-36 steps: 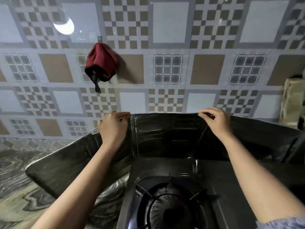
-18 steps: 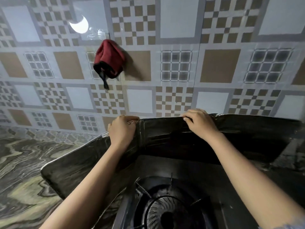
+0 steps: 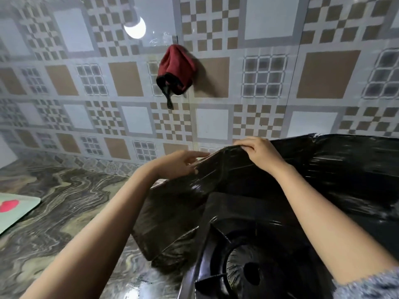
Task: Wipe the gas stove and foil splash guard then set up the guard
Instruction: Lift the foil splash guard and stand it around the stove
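The dark, shiny foil splash guard (image 3: 336, 169) stands folded around the back and left side of the black gas stove (image 3: 248, 251). My right hand (image 3: 259, 154) grips the guard's top edge near the fold. My left hand (image 3: 181, 162) lies against the outer face of the left panel (image 3: 172, 216), fingers stretched along its top edge. The left panel leans in close to the stove. One burner with its pan support (image 3: 244, 275) shows at the bottom.
A red cloth (image 3: 174, 72) hangs on the tiled wall above. The marbled countertop (image 3: 54, 212) spreads to the left, with a pale green board (image 3: 15, 210) bearing a red mark at its left edge.
The left panel has swung in from its spread position toward the stove. My left hand shifted from gripping the top edge to pressing on the panel's outside. The view has moved rightward and closer.
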Available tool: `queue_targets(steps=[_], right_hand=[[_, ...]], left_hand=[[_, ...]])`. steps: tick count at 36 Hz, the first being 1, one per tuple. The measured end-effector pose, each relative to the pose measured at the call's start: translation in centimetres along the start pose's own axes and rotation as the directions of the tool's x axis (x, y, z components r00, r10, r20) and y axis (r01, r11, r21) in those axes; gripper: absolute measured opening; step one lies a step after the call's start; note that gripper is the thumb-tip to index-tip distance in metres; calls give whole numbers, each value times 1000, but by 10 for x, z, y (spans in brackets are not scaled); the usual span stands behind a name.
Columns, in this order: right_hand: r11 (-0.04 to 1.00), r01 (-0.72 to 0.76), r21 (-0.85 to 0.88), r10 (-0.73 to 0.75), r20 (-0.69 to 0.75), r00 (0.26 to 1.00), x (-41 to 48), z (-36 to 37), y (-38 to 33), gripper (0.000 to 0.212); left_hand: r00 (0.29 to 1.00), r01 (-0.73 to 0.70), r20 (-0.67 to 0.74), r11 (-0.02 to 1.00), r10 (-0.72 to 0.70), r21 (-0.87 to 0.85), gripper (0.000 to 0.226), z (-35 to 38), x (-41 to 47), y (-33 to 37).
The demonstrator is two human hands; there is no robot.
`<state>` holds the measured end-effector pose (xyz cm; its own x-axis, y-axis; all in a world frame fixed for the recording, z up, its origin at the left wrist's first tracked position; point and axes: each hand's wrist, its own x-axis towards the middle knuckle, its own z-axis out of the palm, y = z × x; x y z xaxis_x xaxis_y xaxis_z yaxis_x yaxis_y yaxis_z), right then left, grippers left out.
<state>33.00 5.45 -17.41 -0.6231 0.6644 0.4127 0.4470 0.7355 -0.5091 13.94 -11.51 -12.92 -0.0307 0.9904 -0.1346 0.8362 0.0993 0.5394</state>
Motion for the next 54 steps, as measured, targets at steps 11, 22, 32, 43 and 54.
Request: queue_targets(steps=[11,22,32,43,54], right_hand=[[999,20,-40,-21,-34,999,4,-4,-20,27],[970,141,199,-140,-20,990,1,38,-41,24],[969,79,233,-97,67,993,8,38,-43,22],[964,76,255,-93,55,994,15,44,-46,22],[964,67,257,-88,70,994,18,51,-50,23]], left_hand=[[998,-57,-37,865,45,-499,41,8,-16,4],[967,-172,-252,681,-19,-712,47,54,-14,-1],[977,-215,-186,470,108,-856,75,70,-19,-4],[974,-215,-184,270,134,-939,78,81,-15,-12],[978,-174,-141,220,155,-960,81,87,-13,-16]])
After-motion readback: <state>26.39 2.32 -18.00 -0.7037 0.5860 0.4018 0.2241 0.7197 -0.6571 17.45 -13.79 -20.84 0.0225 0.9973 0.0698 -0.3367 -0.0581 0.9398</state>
